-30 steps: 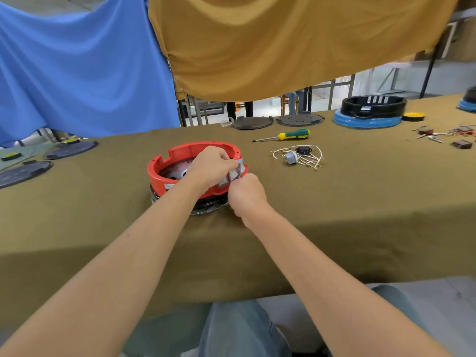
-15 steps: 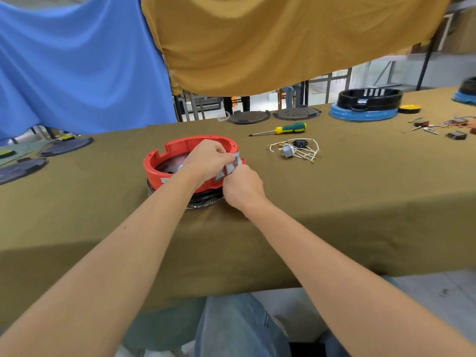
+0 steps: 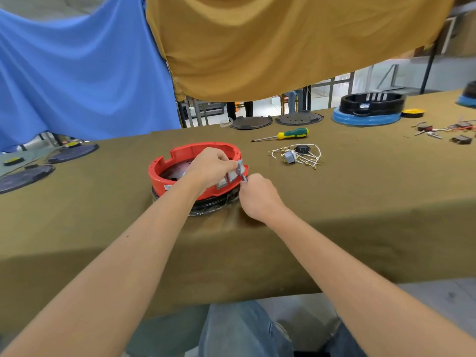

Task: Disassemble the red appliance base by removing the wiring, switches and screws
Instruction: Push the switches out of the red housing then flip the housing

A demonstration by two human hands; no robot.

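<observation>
Nearest, the right hand and left hand meet at the front rim of the red base, both pinching a small grey switch just above two others in its wall. The base sits on the olive table. Beyond lie loose wires, then a screwdriver.

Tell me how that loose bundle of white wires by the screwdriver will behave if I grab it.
The wire bundle probably lifts floppy and light: thin looped strands sprawl loosely. The grey switch in it will likely dangle. Its splayed terminal ends may snag the table cloth.
</observation>
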